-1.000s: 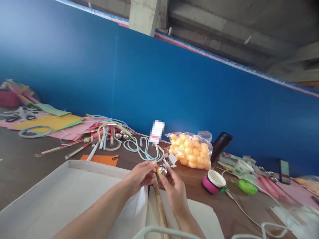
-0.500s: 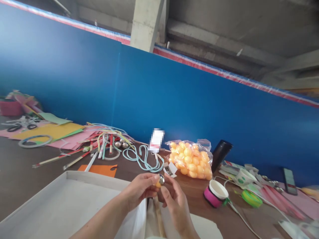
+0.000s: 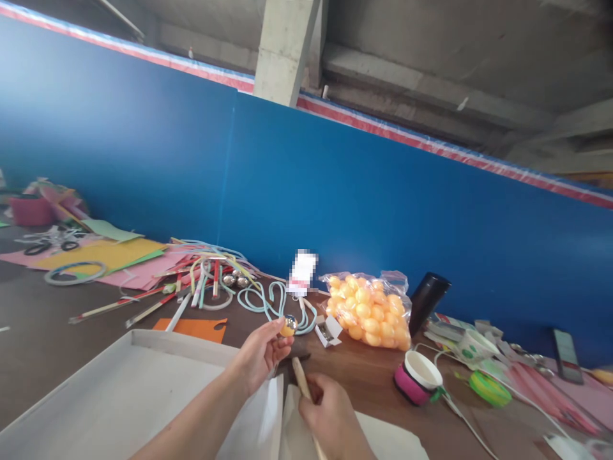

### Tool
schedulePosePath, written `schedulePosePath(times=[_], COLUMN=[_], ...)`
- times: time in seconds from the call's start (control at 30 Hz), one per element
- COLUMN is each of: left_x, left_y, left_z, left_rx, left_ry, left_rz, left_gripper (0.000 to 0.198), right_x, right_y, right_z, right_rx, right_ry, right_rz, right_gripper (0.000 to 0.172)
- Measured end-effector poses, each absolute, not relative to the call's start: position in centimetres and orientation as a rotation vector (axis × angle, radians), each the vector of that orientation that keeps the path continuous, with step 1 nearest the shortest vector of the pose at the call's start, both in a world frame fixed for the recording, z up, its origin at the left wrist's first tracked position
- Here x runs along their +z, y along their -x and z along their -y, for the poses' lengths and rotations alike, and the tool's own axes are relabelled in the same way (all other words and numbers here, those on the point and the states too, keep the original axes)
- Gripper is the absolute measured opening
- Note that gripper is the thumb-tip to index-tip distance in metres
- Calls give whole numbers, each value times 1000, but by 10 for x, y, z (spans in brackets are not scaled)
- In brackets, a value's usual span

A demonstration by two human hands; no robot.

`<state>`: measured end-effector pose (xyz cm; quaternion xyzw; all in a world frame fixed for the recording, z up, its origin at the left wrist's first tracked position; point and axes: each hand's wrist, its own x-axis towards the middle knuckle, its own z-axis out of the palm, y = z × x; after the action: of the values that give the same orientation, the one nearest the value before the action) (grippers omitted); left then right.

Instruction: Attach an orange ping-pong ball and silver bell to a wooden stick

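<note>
My left hand point(image 3: 264, 350) pinches a small shiny ball point(image 3: 289, 326) between thumb and fingertips, raised above the table. The ball looks partly silver and partly orange. Lower and to its right, my right hand point(image 3: 330, 409) is closed around the wooden handle of what looks like a hammer point(image 3: 301, 377). A dark head shows at the handle's far end, partly hidden. Under my left forearm lies a large white tray point(image 3: 143, 383). Just beyond the hands sits a small open white box point(image 3: 328, 330) with small metal pieces inside.
A clear bag of orange balls point(image 3: 366, 312) stands against the blue partition point(image 3: 335, 191). To the right are a white cup with a pink band point(image 3: 417, 378), a black cylinder point(image 3: 429, 300) and a green tape roll point(image 3: 489, 388). Coloured paper point(image 3: 103, 255), light-blue cords point(image 3: 258, 300) and sticks lie left.
My right hand has left the ball, moved down and closed on the wooden handle. My left hand has shifted left and slightly up with the ball.
</note>
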<state>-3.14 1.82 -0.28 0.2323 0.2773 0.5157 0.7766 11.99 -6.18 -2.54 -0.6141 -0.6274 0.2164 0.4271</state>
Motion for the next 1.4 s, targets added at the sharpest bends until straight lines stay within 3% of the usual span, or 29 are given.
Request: schedulePosePath(times=[0.23,0.47,0.73,1.4], left_x=[-6,-10,-10,-1], left_y=[32,31,30,32], left_z=[-23,-25,-24,-22], left_rx=[1192,1189,1200,1147], left_ry=[-507,-581,-598,-415], left_rz=[-605,-575,-615,-552], left_gripper=[14,21,22,11], right_x=[-1,9,11,10], right_y=[-113,-108,-104,-102], right_z=[65,73,76,78], right_rx=[775,942,842,771], right_ry=[1475,1253,1265,1241], right_rz=[1237,1189,1132,1165], right_gripper=[11,39,51,50])
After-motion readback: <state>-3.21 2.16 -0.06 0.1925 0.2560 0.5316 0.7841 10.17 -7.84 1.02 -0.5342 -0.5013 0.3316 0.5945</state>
